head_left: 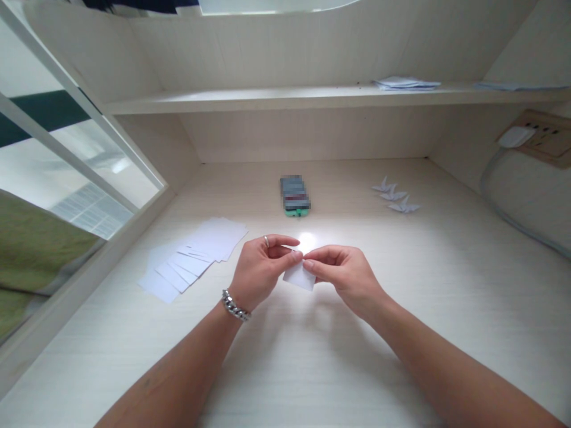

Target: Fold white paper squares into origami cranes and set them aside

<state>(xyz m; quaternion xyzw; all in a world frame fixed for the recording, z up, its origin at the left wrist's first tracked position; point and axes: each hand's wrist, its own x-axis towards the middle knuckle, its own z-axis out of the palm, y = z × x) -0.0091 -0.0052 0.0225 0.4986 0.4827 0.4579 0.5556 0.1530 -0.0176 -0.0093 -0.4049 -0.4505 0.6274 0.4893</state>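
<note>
A small folded piece of white paper (300,276) is held just above the pale wooden desk (446,297), pinched from both sides. My left hand (261,270), with a ring and a metal bracelet, grips its left edge between thumb and fingers. My right hand (341,273) pinches its upper right edge. Both hands meet at the desk's middle.
A fanned pile of white paper sheets (191,261) lies left of my hands. A small dark object with a green base (294,195) sits behind them. Three folded white paper cranes (396,196) rest at the back right. A shelf (312,95) holds papers; a power strip (535,138) hangs at right.
</note>
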